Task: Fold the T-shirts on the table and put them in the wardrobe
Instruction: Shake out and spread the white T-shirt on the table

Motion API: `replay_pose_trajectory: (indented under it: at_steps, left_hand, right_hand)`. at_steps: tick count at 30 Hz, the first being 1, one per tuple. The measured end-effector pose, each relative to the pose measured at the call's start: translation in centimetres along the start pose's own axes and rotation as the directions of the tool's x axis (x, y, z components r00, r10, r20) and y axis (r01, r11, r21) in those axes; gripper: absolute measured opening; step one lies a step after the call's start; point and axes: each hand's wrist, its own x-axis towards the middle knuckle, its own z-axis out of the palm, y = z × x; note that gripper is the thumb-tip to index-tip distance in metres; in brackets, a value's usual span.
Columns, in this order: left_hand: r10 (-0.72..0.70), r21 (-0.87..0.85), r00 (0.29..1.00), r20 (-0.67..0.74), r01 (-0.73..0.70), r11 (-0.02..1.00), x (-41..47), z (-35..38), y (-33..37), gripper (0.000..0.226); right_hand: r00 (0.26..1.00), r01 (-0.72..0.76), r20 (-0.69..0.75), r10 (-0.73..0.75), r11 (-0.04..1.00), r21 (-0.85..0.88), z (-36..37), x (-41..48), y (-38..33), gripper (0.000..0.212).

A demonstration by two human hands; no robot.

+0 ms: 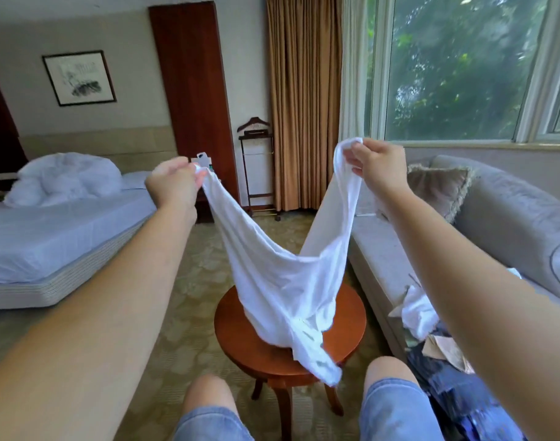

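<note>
Head view: my left hand (173, 183) and right hand (378, 167) each pinch an edge of a crumpled white cotton T-shirt (278, 281). It sags between them, its lower end lying on the round reddish wooden table (240, 338).

Daylight from window (456, 68), soft, edges warped

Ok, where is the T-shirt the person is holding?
Centre of the head view: the T-shirt hangs between the left hand and right hand, its lower end on the round table.

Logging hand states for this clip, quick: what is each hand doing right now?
Left hand: closed, pinching one edge of the white T-shirt.
Right hand: closed, gripping the T-shirt's other edge, held up above the round table.
</note>
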Motion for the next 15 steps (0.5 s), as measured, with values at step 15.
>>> replay_pose_trajectory:
  at_steps: [15]
  left_hand:
    - [0.048, 0.078, 0.999, -0.022, -0.047, 0.996, 9.8, 3.4, -2.1, 0.031]
  right_hand:
    - [0.989, -0.139, 0.017, 0.146, 0.970, -0.201, 2.9, 11.9, 4.0, 0.027]
